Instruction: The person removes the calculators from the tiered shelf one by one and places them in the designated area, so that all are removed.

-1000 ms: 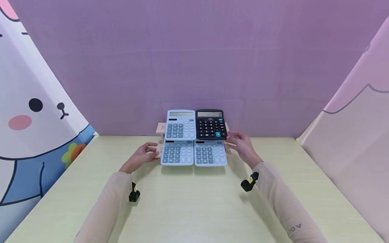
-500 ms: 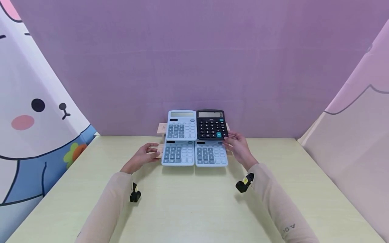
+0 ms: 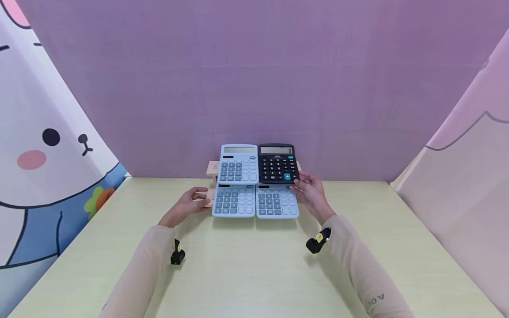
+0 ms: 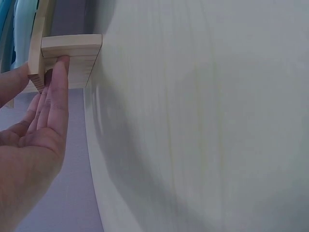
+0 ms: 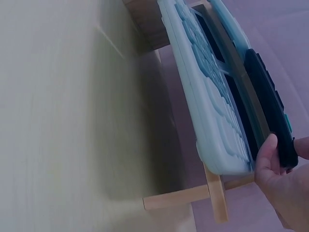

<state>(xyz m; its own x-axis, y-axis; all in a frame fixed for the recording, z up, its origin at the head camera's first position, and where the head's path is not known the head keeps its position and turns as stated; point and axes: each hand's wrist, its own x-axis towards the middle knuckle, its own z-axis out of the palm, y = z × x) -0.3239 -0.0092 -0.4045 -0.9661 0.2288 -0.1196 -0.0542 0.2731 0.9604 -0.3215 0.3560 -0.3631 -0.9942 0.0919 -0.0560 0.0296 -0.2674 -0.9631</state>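
— A move is seen! Since 1 second ago, the right hand (image 3: pixel 314 194) has been brought slightly inward, its fingertips now lapped over the lower right corner of the black calculator (image 3: pixel 277 163).

— Pinched, too: only that corner is left between thumb and fingers. And the left hand (image 3: pixel 186 206)?

— Kept where it was! The left end of the wooden stand (image 3: pixel 212 167) is gripped by it, the thumb set on 1 side and the longer fingers laid fairly straight on the other.

— The black calculator is propped, tilted, in the upper row, just beside the upper light-blue calculator (image 3: pixel 238 163); 2 lower light-blue calculators (image 3: pixel 233 201) are ranged below, all above the desk (image 3: pixel 246 274).

— Anything to be read?

— A 0 is shown on the black display (image 3: pixel 276 150)! Keys 0 and 00 can be made out, with a + on the teal key (image 3: pixel 287 176). The brand print is too small to be read. On the right sleeve (image 3: pixel 354 260), an A is legible; the neighbouring letters are unclear.
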